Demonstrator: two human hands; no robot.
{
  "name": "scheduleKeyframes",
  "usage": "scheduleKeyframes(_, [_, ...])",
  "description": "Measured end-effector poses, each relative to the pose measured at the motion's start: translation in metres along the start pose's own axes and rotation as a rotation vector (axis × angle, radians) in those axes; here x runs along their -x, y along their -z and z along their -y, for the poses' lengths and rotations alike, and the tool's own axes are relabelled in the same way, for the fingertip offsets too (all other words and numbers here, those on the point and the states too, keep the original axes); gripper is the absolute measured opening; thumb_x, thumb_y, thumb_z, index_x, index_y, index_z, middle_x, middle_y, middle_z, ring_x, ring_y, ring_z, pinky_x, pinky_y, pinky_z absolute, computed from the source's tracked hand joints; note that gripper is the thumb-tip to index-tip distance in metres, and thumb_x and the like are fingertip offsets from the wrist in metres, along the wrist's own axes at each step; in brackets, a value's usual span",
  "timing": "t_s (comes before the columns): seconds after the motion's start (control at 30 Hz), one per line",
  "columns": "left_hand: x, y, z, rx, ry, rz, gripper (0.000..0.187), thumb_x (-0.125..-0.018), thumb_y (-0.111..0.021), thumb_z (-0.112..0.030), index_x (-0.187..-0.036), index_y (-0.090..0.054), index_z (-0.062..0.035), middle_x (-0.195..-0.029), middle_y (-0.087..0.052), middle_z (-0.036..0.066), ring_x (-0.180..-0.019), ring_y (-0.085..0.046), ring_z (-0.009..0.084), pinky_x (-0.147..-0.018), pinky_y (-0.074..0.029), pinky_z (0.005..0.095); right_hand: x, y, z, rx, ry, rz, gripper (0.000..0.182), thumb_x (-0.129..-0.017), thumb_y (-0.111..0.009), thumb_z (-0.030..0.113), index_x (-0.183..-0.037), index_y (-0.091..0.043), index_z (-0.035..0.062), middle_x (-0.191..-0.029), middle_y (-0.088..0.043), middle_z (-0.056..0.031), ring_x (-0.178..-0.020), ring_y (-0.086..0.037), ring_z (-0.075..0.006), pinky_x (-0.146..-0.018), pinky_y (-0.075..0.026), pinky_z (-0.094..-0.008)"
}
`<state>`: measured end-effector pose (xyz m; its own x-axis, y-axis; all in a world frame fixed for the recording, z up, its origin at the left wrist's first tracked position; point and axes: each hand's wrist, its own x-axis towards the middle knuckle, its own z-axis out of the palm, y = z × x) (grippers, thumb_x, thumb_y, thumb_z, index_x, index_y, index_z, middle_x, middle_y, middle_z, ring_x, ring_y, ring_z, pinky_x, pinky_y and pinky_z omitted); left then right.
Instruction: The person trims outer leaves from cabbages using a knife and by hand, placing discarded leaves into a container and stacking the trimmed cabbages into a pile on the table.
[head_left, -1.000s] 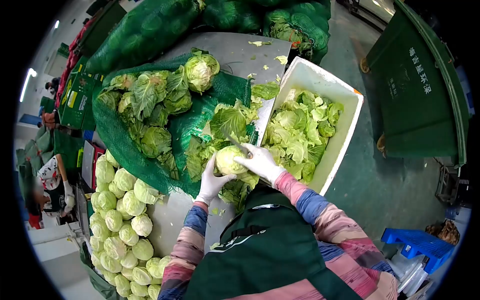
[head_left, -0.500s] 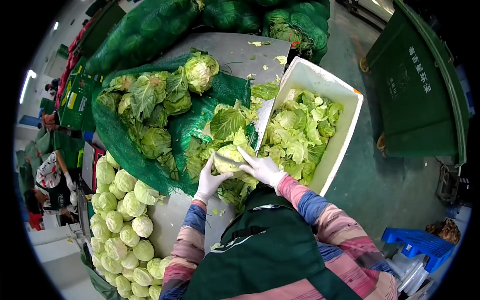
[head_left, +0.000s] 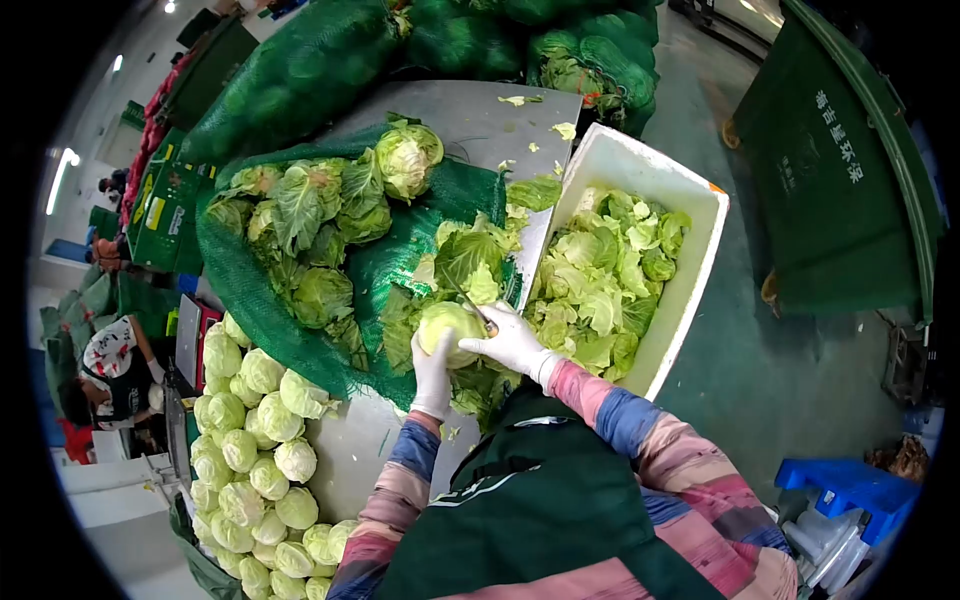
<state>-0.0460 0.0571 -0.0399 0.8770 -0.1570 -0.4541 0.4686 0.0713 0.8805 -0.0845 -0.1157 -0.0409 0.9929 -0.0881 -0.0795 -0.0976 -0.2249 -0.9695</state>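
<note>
A pale green cabbage [head_left: 449, 325] is gripped in my left hand [head_left: 432, 376], gloved in white, with the fingers curled round its near side. My right hand [head_left: 514, 343], also gloved, is closed on a knife [head_left: 474, 303]; its blade points up and left, just beyond the cabbage. The right thumb reaches toward the cabbage's near side. Under and around both hands lie loose outer leaves [head_left: 468, 256] on green netting [head_left: 385, 262]. Untrimmed cabbages [head_left: 322, 296] rest in the open net sack to the left.
A white foam box [head_left: 690, 310] of leaves stands at the right. Trimmed cabbages [head_left: 268, 478] are piled at lower left on the metal table [head_left: 365, 455]. Full net sacks [head_left: 300, 85] line the back. Beyond are a large green bin [head_left: 840, 180], a blue pallet [head_left: 850, 490] and another person [head_left: 115, 375].
The knife has swung from lying across the cabbage to pointing away beyond it. My left hand has turned more upright around the cabbage. The whole view has shifted slightly.
</note>
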Motion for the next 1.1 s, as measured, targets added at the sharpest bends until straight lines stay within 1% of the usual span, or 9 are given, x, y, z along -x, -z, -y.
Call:
scheduleKeyframes(0.07, [0.012,0.002,-0.026,0.189,0.011,0.188,0.064,-0.093,-0.06,-0.042,-0.143,-0.038,-0.0074,-0.136,-0.05,0.013,-0.124,-0.051,0.0255,-0.104,-0.043,0.0415,-0.008,-0.001,0.012,-0.016,0.173,-0.07,0.06,-0.077,-0.078,0.037,-0.124,-0.06,0.0044,-0.115,-0.058,-0.0159,-0.1,-0.059,-0.0295,-0.09,-0.047,-0.0341])
scheduleKeyframes(0.2, [0.018,0.014,-0.039,0.417,0.1,0.249,0.084,-0.085,-0.057,-0.065,-0.145,-0.036,-0.0109,-0.143,-0.044,0.014,-0.132,-0.043,0.0322,-0.106,-0.038,0.0529,-0.017,0.037,0.043,-0.175,-0.049,-0.139,0.037,-0.08,-0.073,0.018,-0.11,-0.064,-0.0006,-0.091,-0.069,-0.0062,-0.079,-0.062,-0.0125,-0.074,-0.052,-0.0267])
scheduleKeyframes(0.3, [0.024,0.019,-0.052,0.728,0.156,0.329,0.092,-0.079,-0.058,-0.071,-0.148,-0.033,-0.0157,-0.149,-0.037,0.016,-0.136,-0.037,0.0387,-0.106,-0.036,0.057,-0.031,0.078,-0.031,0.207,0.036,-0.442,0.032,-0.082,-0.07,0.013,-0.111,-0.065,0.0012,-0.076,-0.068,-0.0087,-0.065,-0.064,-0.0197,-0.065,-0.055,-0.0331])
scheduleKeyframes(0.4, [0.029,0.017,-0.062,0.932,0.171,0.417,0.094,-0.08,-0.054,-0.074,-0.15,-0.029,-0.0172,-0.153,-0.032,0.015,-0.14,-0.031,0.0382,-0.108,-0.032,0.0594,-0.012,0.07,0.061,0.117,0.115,-0.259,0.051,-0.08,-0.077,0.023,-0.126,-0.06,0.0098,-0.1,-0.064,-0.0111,-0.083,-0.067,-0.0245,-0.07,-0.055,-0.031])
scheduleKeyframes(0.53, [0.03,0.011,-0.055,0.842,0.079,0.322,0.089,-0.083,-0.051,-0.072,-0.15,-0.029,-0.017,-0.152,-0.034,0.012,-0.141,-0.03,0.0331,-0.111,-0.027,0.0612,0.013,0.028,0.12,0.475,0.626,-0.002,0.071,-0.076,-0.078,0.028,-0.14,-0.049,0.0176,-0.119,-0.055,-0.0057,-0.102,-0.062,-0.0197,-0.069,-0.056,-0.0301])
scheduleKeyframes(0.67, [0.023,0.022,-0.028,0.539,-0.111,0.269,0.078,-0.089,-0.046,-0.068,-0.15,-0.031,-0.0218,-0.151,-0.037,0.008,-0.138,-0.035,0.0286,-0.111,-0.026,0.0605,0.011,0.02,0.104,0.345,0.788,-0.002,0.038,-0.078,-0.072,0.01,-0.115,-0.064,0.0109,-0.104,-0.062,-0.0052,-0.088,-0.066,-0.0233,-0.065,-0.055,-0.0332])
scheduleKeyframes(0.8, [0.033,0.031,-0.052,1.043,0.111,0.337,0.068,-0.094,-0.043,-0.059,-0.147,-0.037,-0.0157,-0.149,-0.04,0.012,-0.133,-0.041,0.0319,-0.105,-0.036,0.0522,0.034,0.046,0.17,-0.359,0.572,-0.163,0.017,-0.081,-0.068,-0.007,-0.096,-0.066,0.0018,-0.09,-0.065,-0.0065,-0.074,-0.063,-0.0148,-0.063,-0.05,-0.0253])
scheduleKeyframes(0.9, [0.022,0.042,-0.055,1.293,0.188,0.534,0.072,-0.091,-0.05,-0.053,-0.148,-0.034,-0.0113,-0.15,-0.036,0.018,-0.131,-0.042,0.0357,-0.098,-0.044,0.0466,0.042,0.076,0.177,-0.391,0.189,-0.314,0.015,-0.086,-0.064,-0.005,-0.1,-0.065,-0.0006,-0.088,-0.065,-0.0054,-0.072,-0.059,-0.0076,-0.059,-0.047,-0.0211])
scheduleKeyframes(1.1, [0.043,0.128,-0.108,1.044,-0.206,0.327,0.081,-0.09,-0.043,-0.068,-0.151,-0.028,-0.0163,-0.153,-0.03,0.018,-0.136,-0.036,0.0398,-0.102,-0.039,0.0566,0.037,0.093,0.079,-0.266,-0.208,-0.272,0.022,-0.096,-0.056,0.009,-0.116,-0.06,0.0002,-0.083,-0.063,-0.0049,-0.051,-0.049,-0.0049,-0.045,-0.037,-0.0186])
